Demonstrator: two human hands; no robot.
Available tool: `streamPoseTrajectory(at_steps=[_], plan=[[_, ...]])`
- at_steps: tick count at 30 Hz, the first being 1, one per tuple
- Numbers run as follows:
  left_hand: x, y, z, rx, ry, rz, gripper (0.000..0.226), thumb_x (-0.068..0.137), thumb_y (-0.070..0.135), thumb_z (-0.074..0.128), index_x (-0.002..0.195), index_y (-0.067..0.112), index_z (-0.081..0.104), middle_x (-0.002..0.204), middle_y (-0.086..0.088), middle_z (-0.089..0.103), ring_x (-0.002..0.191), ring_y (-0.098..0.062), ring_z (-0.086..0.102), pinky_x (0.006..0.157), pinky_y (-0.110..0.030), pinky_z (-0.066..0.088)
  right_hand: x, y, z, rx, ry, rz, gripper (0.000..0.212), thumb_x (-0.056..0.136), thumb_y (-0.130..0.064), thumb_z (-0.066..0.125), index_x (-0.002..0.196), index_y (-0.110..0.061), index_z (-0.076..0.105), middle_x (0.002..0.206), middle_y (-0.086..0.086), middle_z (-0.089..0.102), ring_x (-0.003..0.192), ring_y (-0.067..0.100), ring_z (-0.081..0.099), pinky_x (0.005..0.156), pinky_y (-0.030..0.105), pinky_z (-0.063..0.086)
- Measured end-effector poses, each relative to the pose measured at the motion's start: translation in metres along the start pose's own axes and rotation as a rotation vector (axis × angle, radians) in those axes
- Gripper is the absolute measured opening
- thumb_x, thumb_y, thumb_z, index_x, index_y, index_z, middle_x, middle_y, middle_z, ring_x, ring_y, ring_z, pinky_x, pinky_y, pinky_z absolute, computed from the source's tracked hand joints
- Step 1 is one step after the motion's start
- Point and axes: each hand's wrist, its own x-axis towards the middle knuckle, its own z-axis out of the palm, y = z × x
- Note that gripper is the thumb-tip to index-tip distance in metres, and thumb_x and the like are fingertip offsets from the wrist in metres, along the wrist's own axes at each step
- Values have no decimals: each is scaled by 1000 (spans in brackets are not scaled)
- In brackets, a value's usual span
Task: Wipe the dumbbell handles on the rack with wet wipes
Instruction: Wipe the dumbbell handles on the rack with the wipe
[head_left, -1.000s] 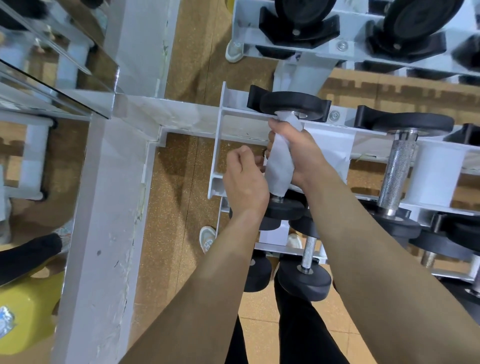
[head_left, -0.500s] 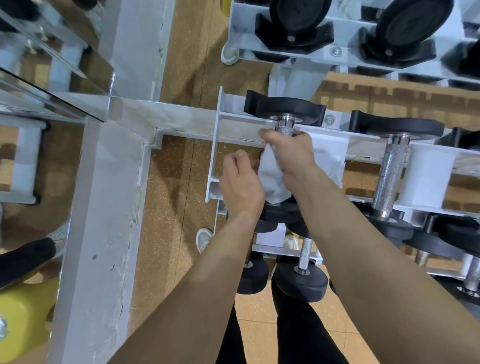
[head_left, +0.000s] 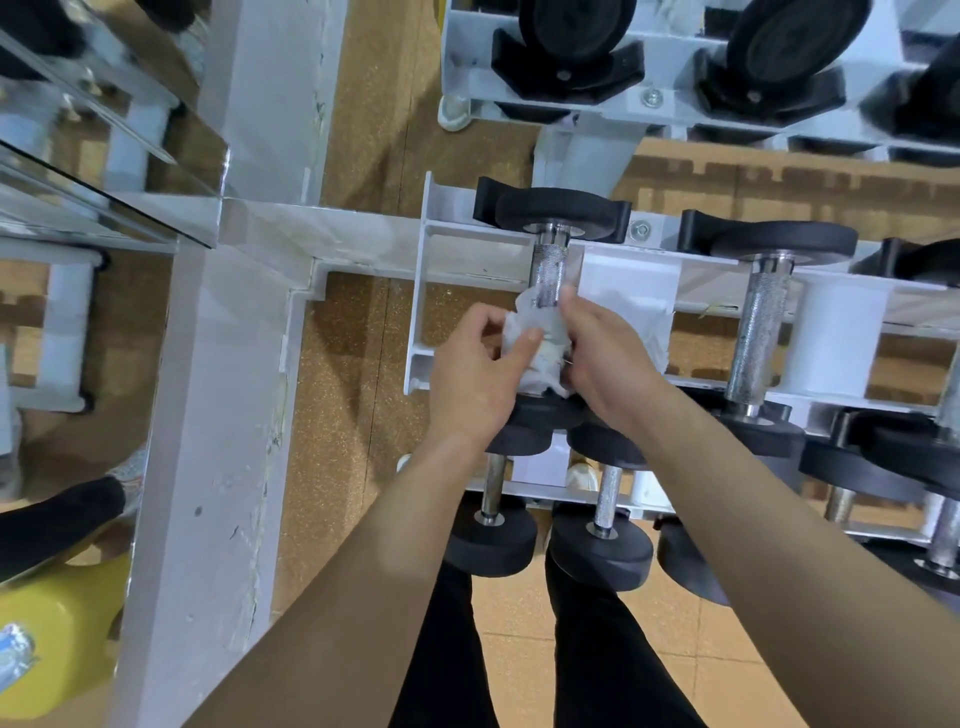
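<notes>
Head view: the wet wipe (head_left: 540, 345) is bunched at the near end of the leftmost dumbbell handle (head_left: 549, 270) on the rack (head_left: 422, 312), with the left hand (head_left: 475, 376) pinching it and the right hand (head_left: 610, 358) curled round it from 3 o'clock. This handle seems nearly done, while the neighbour handle (head_left: 761, 332) at 3 o'clock waits. Half a second ago the right hand gripped the wipe higher up.

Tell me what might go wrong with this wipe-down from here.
The wet wipe is bunched low on the dumbbell handle between the left hand and right hand, so it may skip the bare upper knurling. The crumpled wipe could also snag or shred on that rough knurling.
</notes>
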Motion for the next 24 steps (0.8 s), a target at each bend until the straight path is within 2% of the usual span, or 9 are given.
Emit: streamPoseTrajectory(at_steps=[2,4,6,8,10,13,19,21,24], plan=[[4,3,-3,57,44,19,13,93,30,71,92,21,62,89,10,69,87,-8,66,85,-39,57,-6,-5,-5,91,74,48,17,98,-9,47,93,-11,63,96,14,71,88,30,69,73,37,54],[13,10,-5,16,111,6,10,93,26,70,91,24,61,91,6,69,89,-12,67,85,-40,58,-11,-9,-7,61,105,20,32,93,5,44,98,-18,65,96,11,69,83,24,69,63,32,56],[25,17,-4,-20,145,-13,12,93,21,70,92,26,60,89,7,67,87,-10,66,83,-33,57,-14,-7,-9,-52,94,-54,41,84,11,50,101,-22,67,104,11,68,94,27,69,67,35,60],[36,20,-2,6,140,7,14,92,19,71,93,26,58,83,10,63,79,-5,60,75,-25,50,-15,-7,-10,-145,114,-115,40,75,9,57,99,-20,70,105,11,69,101,31,68,79,46,60],[46,21,-1,-14,155,1,12,94,22,70,96,22,58,83,6,64,74,-6,59,72,-25,48,-16,-11,-10,-94,158,-132,30,75,5,63,95,-16,70,92,8,71,87,28,69,82,51,58],[54,24,-1,-107,215,-49,14,95,27,68,102,20,59,86,3,69,73,-4,60,70,-20,49,-17,-27,-10,42,157,-261,24,87,12,61,88,-12,65,60,-14,61,62,9,60,77,46,55],[45,33,3,47,488,-26,10,99,24,60,108,23,56,109,7,62,97,-10,61,87,-24,50,7,-36,-10,38,384,-197,23,82,-1,69,88,-23,65,64,-15,61,67,10,63,76,38,59],[31,40,9,48,408,-19,12,101,25,55,112,21,56,112,7,60,98,-8,58,84,-19,47,10,-29,-11,58,438,-152,24,84,-8,69,93,-28,60,76,-10,61,72,13,63,87,44,59],[24,47,30,10,56,-165,39,105,45,43,127,16,56,112,4,60,101,-14,56,88,-32,43,0,-10,-8,57,514,-164,21,93,-16,57,103,-34,53,95,-8,60,91,18,65,95,48,56]])
